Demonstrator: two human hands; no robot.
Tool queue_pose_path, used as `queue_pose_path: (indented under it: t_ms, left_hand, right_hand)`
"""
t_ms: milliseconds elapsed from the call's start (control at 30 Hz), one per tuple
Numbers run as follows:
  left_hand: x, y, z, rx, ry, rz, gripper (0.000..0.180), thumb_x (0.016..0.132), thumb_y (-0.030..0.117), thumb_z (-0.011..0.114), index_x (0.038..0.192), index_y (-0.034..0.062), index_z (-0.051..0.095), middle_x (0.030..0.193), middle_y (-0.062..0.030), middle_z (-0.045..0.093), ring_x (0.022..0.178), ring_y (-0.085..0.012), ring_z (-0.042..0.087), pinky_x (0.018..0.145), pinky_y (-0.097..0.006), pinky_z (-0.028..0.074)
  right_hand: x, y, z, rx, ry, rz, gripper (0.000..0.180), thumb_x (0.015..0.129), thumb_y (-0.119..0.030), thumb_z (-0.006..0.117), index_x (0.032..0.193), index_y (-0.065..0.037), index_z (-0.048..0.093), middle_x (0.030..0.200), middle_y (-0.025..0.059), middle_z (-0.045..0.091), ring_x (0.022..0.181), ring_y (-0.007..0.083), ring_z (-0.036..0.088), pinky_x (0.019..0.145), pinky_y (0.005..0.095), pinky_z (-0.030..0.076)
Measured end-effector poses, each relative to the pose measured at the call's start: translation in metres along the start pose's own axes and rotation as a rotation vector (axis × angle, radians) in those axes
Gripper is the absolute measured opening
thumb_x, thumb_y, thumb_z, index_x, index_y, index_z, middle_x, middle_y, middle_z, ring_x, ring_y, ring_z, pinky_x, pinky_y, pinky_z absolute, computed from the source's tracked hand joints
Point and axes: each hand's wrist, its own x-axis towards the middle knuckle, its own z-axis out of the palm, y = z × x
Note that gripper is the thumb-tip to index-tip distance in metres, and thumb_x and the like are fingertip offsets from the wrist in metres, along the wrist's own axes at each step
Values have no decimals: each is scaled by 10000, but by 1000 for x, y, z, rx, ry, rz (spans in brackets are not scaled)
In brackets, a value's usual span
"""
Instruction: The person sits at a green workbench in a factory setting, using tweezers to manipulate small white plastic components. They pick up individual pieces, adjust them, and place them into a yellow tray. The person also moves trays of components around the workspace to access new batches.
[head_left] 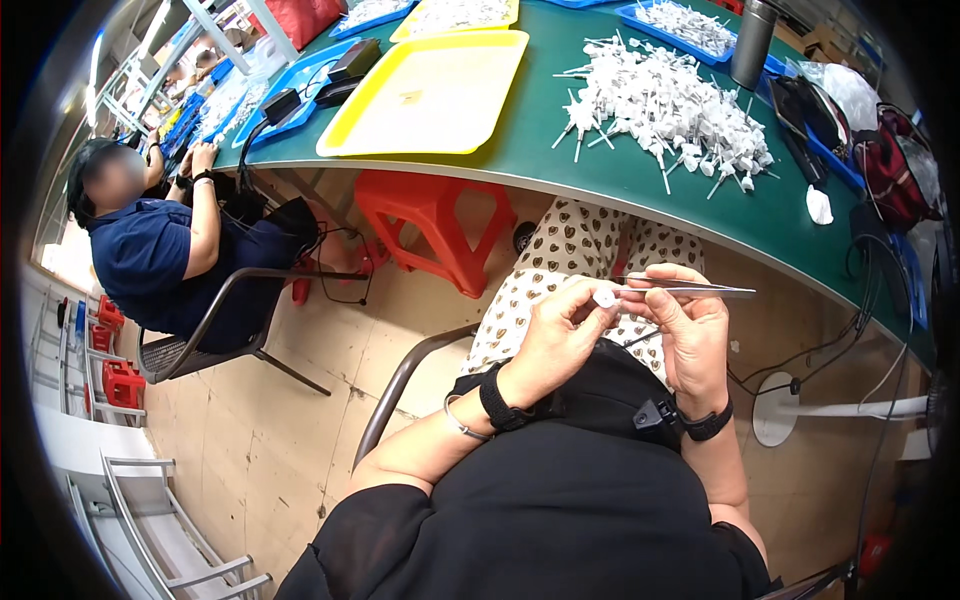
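Left hand (560,335) pinches a small white piece (604,297), short of the tabletop's (530,110) near edge. Right hand (692,325) grips tweezers (728,292), long axis roughly left-right, left end beside the piece, contact unclear. Beyond: white heap (660,105).

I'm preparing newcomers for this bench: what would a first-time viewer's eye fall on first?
Probably the bright yellow rectangular plastic tray at top centre, then the heap of small white stemmed pieces to its right on the green tabletop. Just below mid-picture, the left-hand grip holds a small rounded white piece and the right-hand grip slim metal tweezers.
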Motion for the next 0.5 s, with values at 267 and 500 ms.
queue_pose_path:
  t_ms: [267,500]
  left_hand:
    - [1,16,-3,256,-16,52,112,936,33,630,1011,17,711,925,-32,657,797,-88,628,694,-222,527]
    - [3,11,-4,333,8,149,80,924,8,636,969,8,701,821,-30,642,697,-78,593,610,-218,492]
  right_hand:
    - [-2,-1,2,-139,-17,-45,194,926,12,639,1118,38,628,1032,122,697,945,175,689,869,287,558]
    - [-3,-3,7,-151,15,-58,146,933,10,634,1075,29,608,1010,102,700,942,154,684,852,258,541]
